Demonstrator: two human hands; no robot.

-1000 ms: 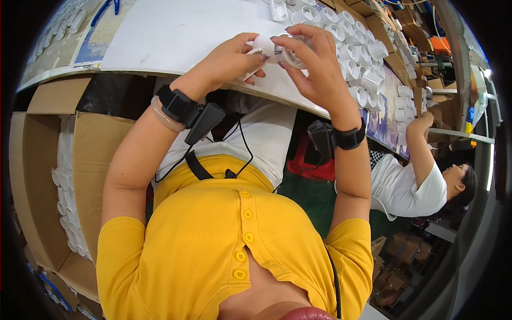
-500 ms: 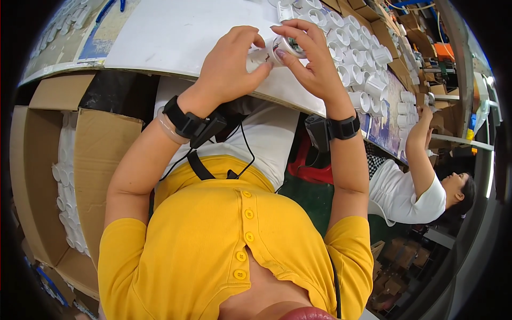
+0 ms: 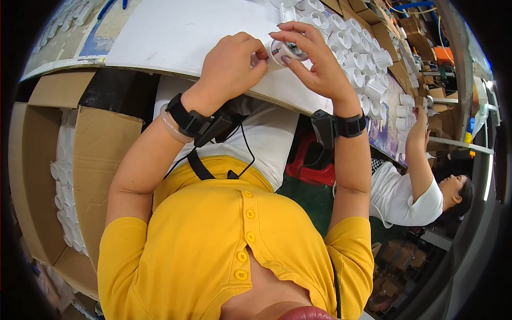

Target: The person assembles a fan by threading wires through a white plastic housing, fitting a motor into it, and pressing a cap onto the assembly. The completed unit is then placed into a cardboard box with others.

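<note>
My right hand (image 3: pixel 314 61) grips a small white round housing (image 3: pixel 274 48) between thumb and fingers, above the white tabletop. Its mouth is turned toward my left hand, and a bit of green and thin wire shows inside. Just left of it, my left hand (image 3: pixel 232 64) has thumb and forefinger curled together in a pinch near the housing's rim. Whatever sits in that pinch is too small or hidden to make out. Both wrists wear black straps with small black boxes.
Many white cylindrical housings (image 3: pixel 354 58) stand packed on the bench at right. A cardboard box (image 3: pixel 106 160) holding white cylinders is at my left, below the table (image 3: pixel 170 37). A co-worker (image 3: pixel 408 192) in white works farther right; a red stool (image 3: pixel 314 173) stands between us.
My left thumb and forefinger have come together from a wider gap. My right hand has shifted slightly right, the white housing still in it.
</note>
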